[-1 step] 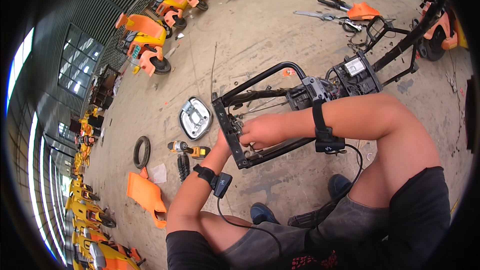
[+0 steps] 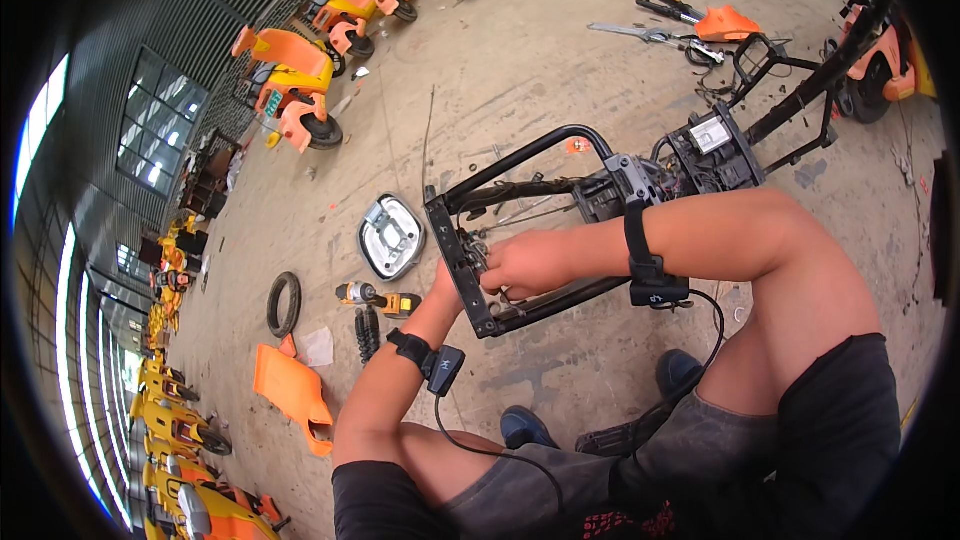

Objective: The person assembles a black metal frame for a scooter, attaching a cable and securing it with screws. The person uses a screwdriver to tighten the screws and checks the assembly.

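A black tubular scooter frame [image 2: 520, 153] lies across the floor before me, its squared end toward the left. Inside that end, just behind the flat crossbar [image 2: 462, 265], my right hand [image 2: 530, 262] has its fingers curled in at a cluster of small metal parts [image 2: 474, 248]. What those fingers grip is hidden. From below the crossbar's near side comes my left hand [image 2: 443, 292]; the bar covers its fingers. Dark cables [image 2: 515, 190] run along the inside of the frame toward a black box section [image 2: 712, 150] with a silver label.
Left of the frame lie a silver-and-black seat-shaped pan [image 2: 390, 237], a yellow cordless impact wrench [image 2: 380, 298], a black spring shock absorber [image 2: 367, 333], a tyre [image 2: 284, 304] and an orange panel [image 2: 293, 385]. Front fork parts [image 2: 660, 35] lie far right. Orange scooters [image 2: 290, 70] stand behind.
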A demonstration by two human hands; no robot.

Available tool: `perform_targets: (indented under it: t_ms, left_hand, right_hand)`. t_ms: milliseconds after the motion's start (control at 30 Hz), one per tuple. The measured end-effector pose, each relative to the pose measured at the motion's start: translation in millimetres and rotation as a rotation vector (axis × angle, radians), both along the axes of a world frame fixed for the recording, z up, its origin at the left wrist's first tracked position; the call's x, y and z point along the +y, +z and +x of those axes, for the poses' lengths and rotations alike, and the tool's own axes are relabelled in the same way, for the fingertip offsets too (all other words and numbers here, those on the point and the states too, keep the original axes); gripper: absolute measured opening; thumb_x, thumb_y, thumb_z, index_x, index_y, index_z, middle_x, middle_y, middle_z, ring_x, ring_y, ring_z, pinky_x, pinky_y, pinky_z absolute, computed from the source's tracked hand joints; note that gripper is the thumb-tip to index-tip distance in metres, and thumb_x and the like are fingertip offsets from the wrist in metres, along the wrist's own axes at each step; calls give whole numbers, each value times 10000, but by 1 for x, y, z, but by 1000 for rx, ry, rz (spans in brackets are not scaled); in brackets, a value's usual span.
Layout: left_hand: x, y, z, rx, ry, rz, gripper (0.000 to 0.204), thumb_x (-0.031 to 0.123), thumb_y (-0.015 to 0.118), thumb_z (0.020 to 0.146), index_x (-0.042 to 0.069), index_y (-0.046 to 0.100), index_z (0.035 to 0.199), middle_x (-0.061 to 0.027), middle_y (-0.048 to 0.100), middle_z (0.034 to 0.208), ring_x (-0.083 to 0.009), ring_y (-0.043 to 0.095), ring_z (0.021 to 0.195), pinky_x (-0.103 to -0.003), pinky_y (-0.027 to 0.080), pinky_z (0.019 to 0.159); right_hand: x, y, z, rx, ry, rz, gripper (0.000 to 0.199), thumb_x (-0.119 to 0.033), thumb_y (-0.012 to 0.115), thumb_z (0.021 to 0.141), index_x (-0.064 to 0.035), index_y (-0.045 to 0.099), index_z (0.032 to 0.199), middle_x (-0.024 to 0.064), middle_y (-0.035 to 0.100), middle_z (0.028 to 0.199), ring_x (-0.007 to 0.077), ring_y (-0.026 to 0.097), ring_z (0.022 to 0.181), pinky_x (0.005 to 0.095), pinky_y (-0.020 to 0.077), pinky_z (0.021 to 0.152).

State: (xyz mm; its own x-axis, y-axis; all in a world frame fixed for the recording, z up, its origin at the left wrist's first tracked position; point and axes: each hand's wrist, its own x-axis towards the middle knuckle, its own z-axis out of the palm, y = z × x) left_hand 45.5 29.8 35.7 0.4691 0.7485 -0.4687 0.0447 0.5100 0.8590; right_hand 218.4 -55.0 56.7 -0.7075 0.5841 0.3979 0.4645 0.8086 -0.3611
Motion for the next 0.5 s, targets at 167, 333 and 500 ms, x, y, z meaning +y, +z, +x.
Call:
perform_targets:
  t_ms: [167,333,500]
  left_hand:
    - [17,-20,-10,-4,-34,33,263,249,460,950,72,634,862,-53,599,672,-153,543,532,-281,403,465]
    - [32,-38,-16,35,-38,84,265,223,453,950,60,634,846,-56,589,653,-155,539,528,-279,396,464]
    - [60,-61,-35,36,-191,84,371,367,473,942,37,624,1016,-105,640,824,-219,596,599,-329,471,527]
  right_hand:
    - [5,-4,-4,-92,-57,-65,178,-161,621,804,-94,602,968,140,653,871,357,642,851,472,514,720]
    - [9,0,-1,-113,-163,-130,211,-175,628,798,-103,609,995,123,674,896,350,659,844,473,520,715]
    - [15,5,9,14,-110,-77,190,-201,641,806,-107,629,970,114,675,878,351,657,838,472,513,719]
